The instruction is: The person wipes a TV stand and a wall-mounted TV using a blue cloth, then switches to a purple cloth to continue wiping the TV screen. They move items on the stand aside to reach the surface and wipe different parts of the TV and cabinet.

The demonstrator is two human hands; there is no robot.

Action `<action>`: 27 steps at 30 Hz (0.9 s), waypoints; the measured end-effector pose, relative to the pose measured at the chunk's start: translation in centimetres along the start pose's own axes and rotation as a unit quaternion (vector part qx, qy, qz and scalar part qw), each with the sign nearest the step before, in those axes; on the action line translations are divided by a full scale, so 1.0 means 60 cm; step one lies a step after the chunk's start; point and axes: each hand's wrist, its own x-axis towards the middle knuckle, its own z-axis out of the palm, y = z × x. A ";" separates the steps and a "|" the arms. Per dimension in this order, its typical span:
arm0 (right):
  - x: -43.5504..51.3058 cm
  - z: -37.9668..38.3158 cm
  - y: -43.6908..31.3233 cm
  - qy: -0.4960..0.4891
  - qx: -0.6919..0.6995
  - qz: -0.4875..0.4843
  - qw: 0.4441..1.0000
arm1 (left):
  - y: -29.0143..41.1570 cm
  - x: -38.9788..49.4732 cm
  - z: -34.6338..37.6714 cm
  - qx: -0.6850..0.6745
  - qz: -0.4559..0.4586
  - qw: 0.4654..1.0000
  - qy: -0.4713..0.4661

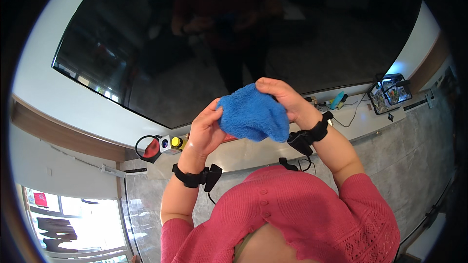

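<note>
A blue plush cloth (254, 114) is stretched between my two hands at the middle of the view. My left hand (207, 128) pinches its left edge, thumb on the near side. At the upper right corner my right hand (283, 96) grips the cloth between thumb and fingers, some of which are hidden behind it. The cloth hangs in loose folds toward the lower right. Beyond it stands a large dark television screen (234, 44), which reflects a person. Black straps with small devices are on both wrists.
Below the screen runs a light cabinet top (256, 153). On its left are a yellow-lidded container (178, 142), a white box (166, 144) and a black-rimmed red object (151, 149). A blue bottle (336, 100), cables and a small fish tank (390, 94) stand right.
</note>
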 end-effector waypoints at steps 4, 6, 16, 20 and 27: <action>0.030 0.020 0.084 -0.075 -0.010 0.005 0.997 | 0.007 -0.013 -0.020 -0.158 0.001 0.984 -0.085; 0.018 0.022 0.117 -0.102 0.129 0.147 0.975 | 0.008 -0.015 -0.024 -0.164 0.015 0.983 -0.076; -0.031 0.077 -0.028 -0.069 0.005 -0.027 0.997 | 0.032 -0.123 -0.136 0.160 0.073 0.978 0.110; -0.050 0.074 -0.202 0.113 -0.149 -0.401 0.897 | 0.021 -0.213 -0.211 0.142 0.073 0.964 0.215; -0.011 0.078 -0.466 0.347 -0.582 -0.704 0.214 | 0.031 -0.340 -0.283 0.095 0.125 0.943 0.293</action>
